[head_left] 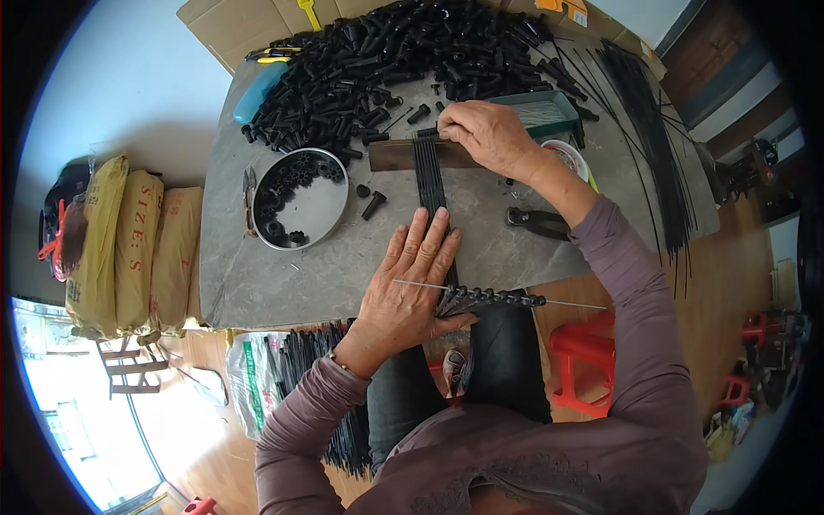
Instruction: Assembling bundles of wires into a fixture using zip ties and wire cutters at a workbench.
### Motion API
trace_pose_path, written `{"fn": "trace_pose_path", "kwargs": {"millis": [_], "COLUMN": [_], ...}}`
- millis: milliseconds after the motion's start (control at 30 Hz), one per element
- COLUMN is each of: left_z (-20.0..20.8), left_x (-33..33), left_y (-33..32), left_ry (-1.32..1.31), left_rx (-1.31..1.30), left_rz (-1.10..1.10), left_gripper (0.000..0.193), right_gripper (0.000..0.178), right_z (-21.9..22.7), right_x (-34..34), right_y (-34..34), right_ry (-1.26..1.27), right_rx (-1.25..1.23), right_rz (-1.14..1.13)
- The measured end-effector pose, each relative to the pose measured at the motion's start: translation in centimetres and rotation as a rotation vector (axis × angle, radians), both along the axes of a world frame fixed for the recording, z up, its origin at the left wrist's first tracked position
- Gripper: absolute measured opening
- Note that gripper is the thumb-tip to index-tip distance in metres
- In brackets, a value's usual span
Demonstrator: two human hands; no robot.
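My left hand (405, 287) lies flat with fingers stretched out on a row of thin black rods (429, 176). Beside its thumb, a thin metal wire (575, 304) threaded with black, bead-like ends (506, 297) runs across the near end of the rods. The rods' far end rests over a dark wooden block (390, 157). Just past that block, my right hand (487, 137) is closed in a pinch by the rod tips; what its fingertips hold is too small to tell. Black-handled pincers (541, 223) and a short black bolt-shaped piece (374, 205) lie nearby.
A large heap of black tubular pieces (403, 51) covers the table's far side. A round metal tin (313, 219) with black pieces stands left, beside pliers (250, 193). Far right are a green tray (562, 110), a white bowl (585, 165) and long black rods (648, 120).
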State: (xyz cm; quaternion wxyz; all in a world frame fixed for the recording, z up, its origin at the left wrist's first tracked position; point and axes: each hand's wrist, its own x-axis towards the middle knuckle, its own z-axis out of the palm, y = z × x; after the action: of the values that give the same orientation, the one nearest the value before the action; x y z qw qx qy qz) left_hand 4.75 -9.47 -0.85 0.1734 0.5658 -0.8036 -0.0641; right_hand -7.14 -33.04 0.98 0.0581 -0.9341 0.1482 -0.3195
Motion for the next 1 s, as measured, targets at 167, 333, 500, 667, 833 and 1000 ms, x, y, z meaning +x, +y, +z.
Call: {"fn": "trace_pose_path", "kwargs": {"millis": [167,333,500,667,833,1000], "left_z": [0.2,0.2,0.6,0.6,0.7,0.4], "left_x": [-0.1,0.1,0.2,0.3,0.2,0.2], "left_y": [-0.1,-0.1,-0.2,-0.2,-0.2,0.0], "left_ry": [0.000,0.006,-0.019,-0.001,0.017,0.123], "left_rx": [0.032,0.041,0.065,0.076,0.053,0.057], "left_rz": [0.013,0.008,0.005,0.002,-0.003,0.011], "left_gripper": [0.105,0.104,0.105,0.106,0.104,0.111], "right_gripper": [0.007,0.009,0.012,0.013,0.015,0.016], "right_z": [-0.3,0.2,-0.1,0.1,0.7,1.2], "right_x": [0.6,0.3,0.2,0.6,0.7,1.1], "right_y": [-0.5,-0.4,-0.7,-0.5,-0.8,-0.8], "right_ry": [0.072,0.188,0.163,0.146,0.185,0.254], "right_rx": [0.299,0.380,0.498,0.583,0.602,0.607], "right_rz": [-0.060,-0.043,0.022,-0.029,-0.052,-0.079]}}
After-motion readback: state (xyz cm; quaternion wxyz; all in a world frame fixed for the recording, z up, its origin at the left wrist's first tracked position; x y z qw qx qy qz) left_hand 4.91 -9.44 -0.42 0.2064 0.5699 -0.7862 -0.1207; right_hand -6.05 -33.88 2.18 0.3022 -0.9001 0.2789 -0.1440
